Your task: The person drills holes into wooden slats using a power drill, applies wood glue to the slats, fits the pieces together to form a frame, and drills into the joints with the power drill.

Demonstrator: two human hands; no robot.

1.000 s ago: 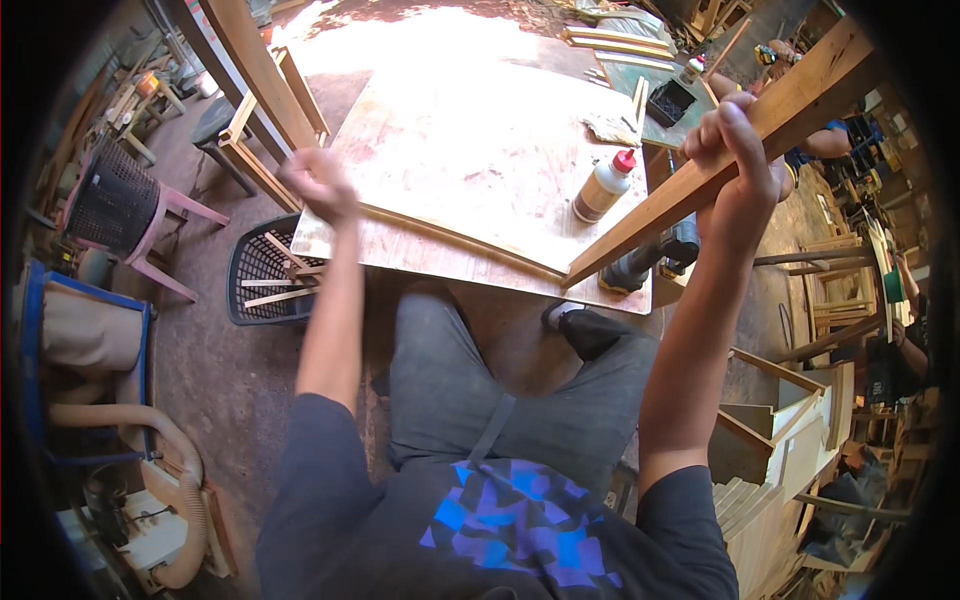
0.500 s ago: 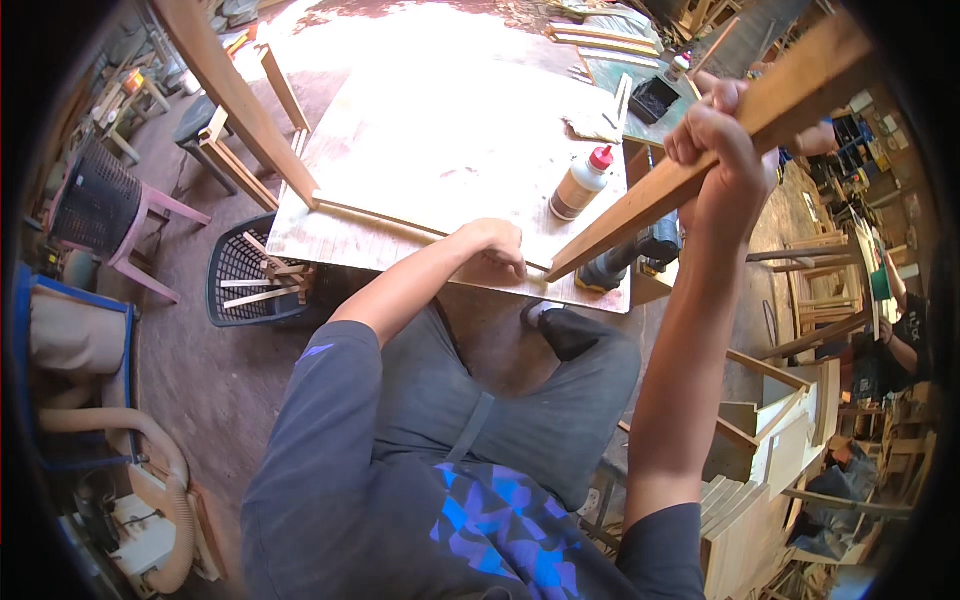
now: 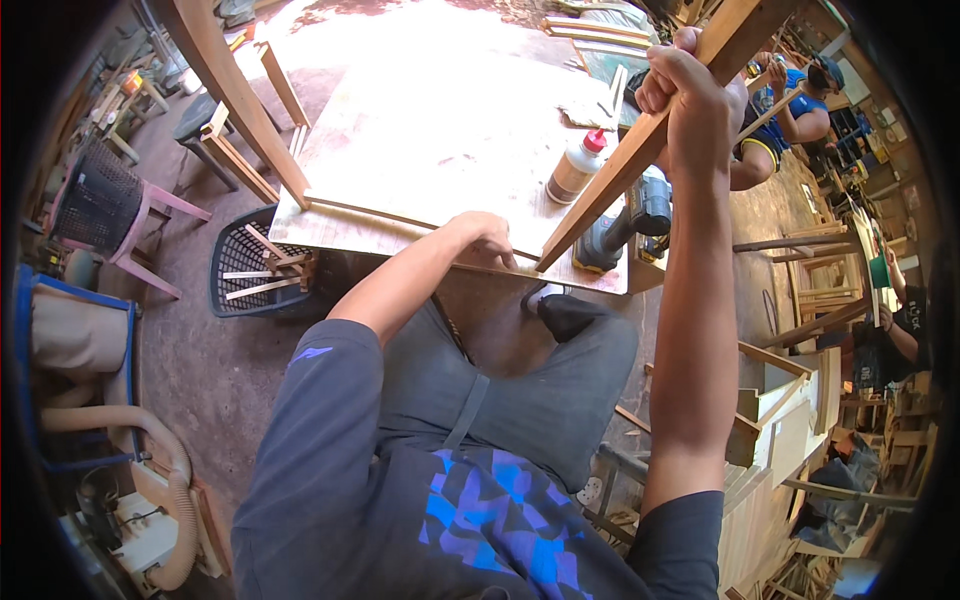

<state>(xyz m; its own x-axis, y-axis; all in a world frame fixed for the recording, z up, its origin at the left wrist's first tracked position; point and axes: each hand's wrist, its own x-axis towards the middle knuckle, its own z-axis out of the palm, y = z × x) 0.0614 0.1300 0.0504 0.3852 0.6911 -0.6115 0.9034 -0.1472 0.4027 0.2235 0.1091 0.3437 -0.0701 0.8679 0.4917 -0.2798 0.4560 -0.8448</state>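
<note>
Sunlit and cluttered, a woodworking shop spreads around a large plywood sheet [image 3: 430,130] lying flat as a work surface, seen from above by a seated person in grey trousers. A long wooden bar [image 3: 640,140] slants steeply from the sheet's near edge up to the top right, where it runs out of view. The right hand [image 3: 690,95] is closed tightly around the bar high up, with the arm stretched upward. The left hand [image 3: 487,240] rests on the sheet's near edge just beside the bar's lower end, fingers curled down; whether they pinch anything cannot be told. Behind the bar lies a cordless drill [image 3: 630,225], partly hidden by it, and a glue bottle [image 3: 573,168] with a red cap stands on the sheet. Left of the sheet, a black plastic crate [image 3: 240,262] holds wood offcuts. At far right another person [image 3: 780,125] in blue is partly cut off.
</note>
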